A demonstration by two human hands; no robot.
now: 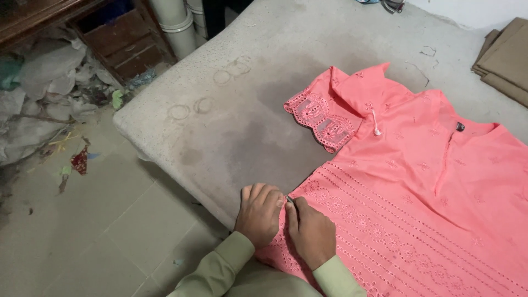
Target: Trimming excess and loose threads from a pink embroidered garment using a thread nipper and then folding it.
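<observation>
Work surface: padded table [231, 126] covered in grey, stained cloth, ring marks near the far left corner, set over a tiled floor [99, 231]. Laid flat on the right half of the table: coral-pink garment [418, 187], neckline toward the far right, eyelet embroidery in parallel rows across the lower body, hem hanging over the near table edge. Sleeve [330, 113] spread outward to the left, cuff trimmed with a scalloped lace band. White tag string [375, 125] lying just beside the sleeve seam. Dark button [460, 126] at the neck opening. Left hand [258, 212]: fingers curled downward, pressed onto the garment edge at the near table edge, knuckles up. Right hand [309, 231]: closed around a small dark metal tool [289, 200], tip showing between thumb and forefinger, touching the garment edge directly beside the left fingertips; type of tool not determinable. Both hands in contact with each other, both wrists in pale green sleeves [225, 264]. Far right of table: stack of folded tan fabric [506, 60], well apart from the hands. Left background: crumpled plastic sheeting [44, 82] and scraps on the floor, wooden furniture [121, 38], two pale cylindrical pipes [173, 25] standing beside the table's far corner.
</observation>
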